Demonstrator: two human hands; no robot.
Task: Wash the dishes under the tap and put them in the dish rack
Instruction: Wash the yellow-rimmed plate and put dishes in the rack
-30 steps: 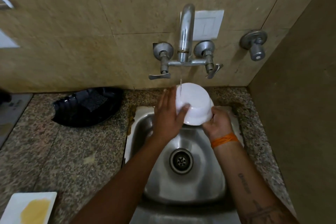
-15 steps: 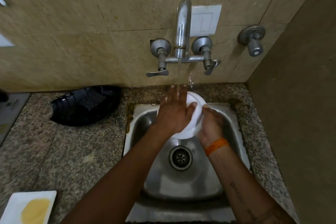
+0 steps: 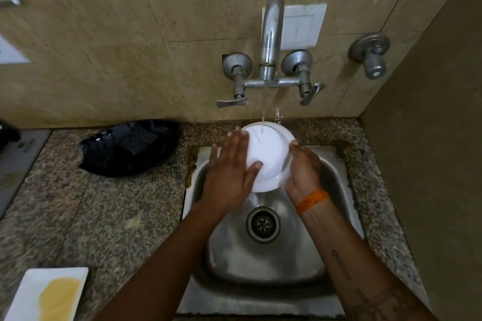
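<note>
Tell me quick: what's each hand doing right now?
Left hand: open, straight fingers pressed flat on the white bowl under the running tap.
Right hand: gripping the bowl's rim from the right.

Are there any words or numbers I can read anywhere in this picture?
None can be read.
Grey slab at the left edge: faint marks, too blurred to read.
Tattoos on the right forearm: too small and dark to read.
White bowl, tap, wall switch: no text.

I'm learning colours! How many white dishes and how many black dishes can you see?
White: 2, the bowl being washed and the rectangular plate on the counter.
Black: 1, the dish beside the sink.
Total: 3
</note>
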